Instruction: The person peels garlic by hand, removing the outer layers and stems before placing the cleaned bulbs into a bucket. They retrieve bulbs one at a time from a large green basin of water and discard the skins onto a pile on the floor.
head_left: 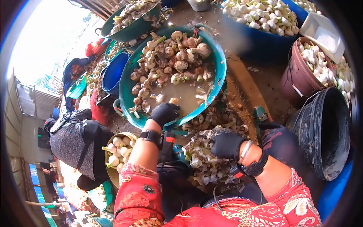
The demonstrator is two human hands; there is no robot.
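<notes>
My left hand (163, 114), in a black glove, is over the near rim of a round green tub (220, 72). Its fingers are curled together beside a garlic bulb (158, 98); whatever they hold is hidden. Unpeeled garlic bulbs (181, 55) with stalks lie in murky water in the tub. Closer to my body, my right hand (228, 145), also gloved in black, is closed in a fist above a heap of garlic skins (211, 172). I cannot make out what is inside that fist.
A bowl of peeled garlic (120, 151) stands left of my left forearm. At right are a black bucket (321, 132), a pink bucket (302, 77) of garlic and a white basin (324, 36). A large blue tub (245, 39) holds white bulbs. Another person (81, 140) is at left.
</notes>
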